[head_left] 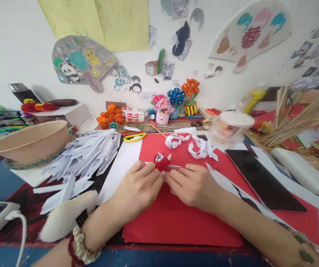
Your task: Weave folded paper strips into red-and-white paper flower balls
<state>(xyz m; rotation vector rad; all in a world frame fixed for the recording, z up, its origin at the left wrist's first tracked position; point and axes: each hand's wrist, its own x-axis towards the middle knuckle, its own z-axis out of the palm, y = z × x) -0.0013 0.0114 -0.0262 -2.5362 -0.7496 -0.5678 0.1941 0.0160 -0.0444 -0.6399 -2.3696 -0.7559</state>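
Note:
Both of my hands meet over a sheet of red paper (181, 218) in the middle of the table. My left hand (141, 183) has its fingers curled and pressed together at the base of a red and white paper flower (161, 161). Close against it, my right hand (191, 183) pinches the same base; a white paper strip (174, 167) sticks out above its fingers. The fingertips are partly hidden. Beyond the hands lie a white paper rosette (173, 141) and curled white paper strips (202, 148).
Left of my hands is a heap of folded white paper strips (89, 152), with yellow-handled scissors (134, 137) nearby. A beige bowl (31, 142) stands further left. On the right lie a black phone (262, 180) and a white device (305, 170). Small craft flowers (176, 98) line the wall.

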